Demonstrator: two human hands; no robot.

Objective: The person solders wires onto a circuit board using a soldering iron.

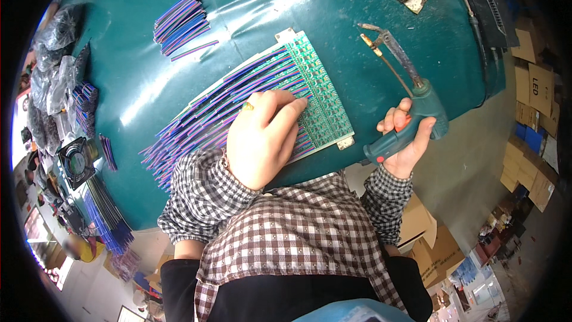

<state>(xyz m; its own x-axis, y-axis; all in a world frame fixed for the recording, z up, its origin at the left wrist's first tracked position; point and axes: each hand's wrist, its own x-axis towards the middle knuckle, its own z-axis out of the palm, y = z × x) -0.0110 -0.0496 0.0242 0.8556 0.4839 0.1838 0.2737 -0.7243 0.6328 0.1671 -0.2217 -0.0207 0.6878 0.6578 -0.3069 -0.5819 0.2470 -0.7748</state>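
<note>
- A black fan [76,163] at the green table's [122,194] left edge.
- A small wire pile [179,24], farther back.
- Wires [199,107] in rows, reaching the board.
- Left hand [262,137] over these wires; cannot tell if it pinches one.
- Green board [326,92], mid-table.
- Right hand [405,143] wrapped around the solder gun [430,107].

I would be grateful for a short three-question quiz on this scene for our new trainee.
1. Which hand holds the green soldering gun?
2. True or false: the left hand is over the blue-and-purple wires that reach the green circuit board.
3. Where in the picture does the separate wire bundle lie, relative to the circuit board?
A) Lower right
B) Upper left
C) Directly below

Key:
1. The right hand.
2. True.
3. B.
</note>
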